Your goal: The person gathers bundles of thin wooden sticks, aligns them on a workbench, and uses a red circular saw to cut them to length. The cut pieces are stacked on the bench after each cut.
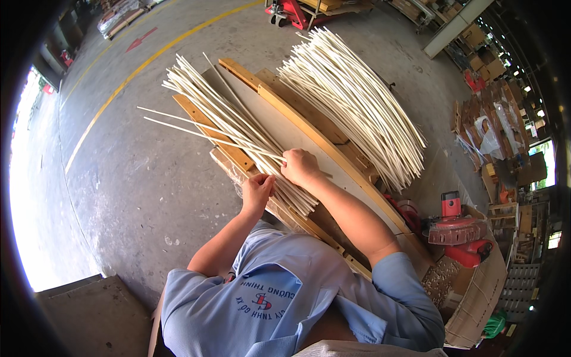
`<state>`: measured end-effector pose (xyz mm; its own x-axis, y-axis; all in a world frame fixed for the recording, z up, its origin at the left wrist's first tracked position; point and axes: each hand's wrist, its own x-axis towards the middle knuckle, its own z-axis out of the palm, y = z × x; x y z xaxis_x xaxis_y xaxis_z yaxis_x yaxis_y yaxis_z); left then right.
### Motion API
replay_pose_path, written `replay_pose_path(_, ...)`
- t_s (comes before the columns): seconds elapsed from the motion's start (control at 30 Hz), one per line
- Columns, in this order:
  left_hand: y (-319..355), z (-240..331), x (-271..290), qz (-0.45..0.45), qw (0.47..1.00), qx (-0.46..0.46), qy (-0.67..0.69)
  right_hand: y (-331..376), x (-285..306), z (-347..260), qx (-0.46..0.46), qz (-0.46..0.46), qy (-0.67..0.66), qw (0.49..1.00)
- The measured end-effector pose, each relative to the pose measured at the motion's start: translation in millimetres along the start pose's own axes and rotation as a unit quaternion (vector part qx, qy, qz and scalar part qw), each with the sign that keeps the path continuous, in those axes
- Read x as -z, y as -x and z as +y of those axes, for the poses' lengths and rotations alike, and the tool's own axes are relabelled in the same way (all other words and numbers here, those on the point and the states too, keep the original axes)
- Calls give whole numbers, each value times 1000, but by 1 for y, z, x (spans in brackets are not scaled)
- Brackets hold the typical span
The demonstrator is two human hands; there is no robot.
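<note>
A bundle of long, thin, pale rods (229, 119) lies slantwise on a wooden bench (262, 116) in front of me. My right hand (299, 165) is closed around the near ends of two pale rods (199, 124). They cross over the bundle and stick out past the bench's left side. Beside it, nearer my body, my left hand (257, 189) is pinched closed over the bundle's left edge. What its fingertips hold, if anything, is too small to tell.
A larger pile of pale rods (357, 107) lies along the bench's right side. Red power tools (458, 229) sit by a cardboard box (476, 297) at lower right. A red pallet jack (291, 13) stands at the back. A brown box (98, 318) is at lower left.
</note>
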<state>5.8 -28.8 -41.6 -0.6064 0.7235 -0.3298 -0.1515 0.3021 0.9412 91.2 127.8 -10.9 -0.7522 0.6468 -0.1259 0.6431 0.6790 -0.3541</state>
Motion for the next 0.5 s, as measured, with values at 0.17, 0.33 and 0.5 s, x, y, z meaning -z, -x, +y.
replay_pose_path(0.17,0,1,-1,17,1000,-19,2,-5,11,-7,-23,-48,-24,998)
replay_pose_path(0.33,0,0,-3,11,1000,-14,20,-18,31,11,-47,-146,-163,975)
replay_pose_path(0.5,1,2,-1,11,999,7,31,-10,20,6,-10,-181,-188,965)
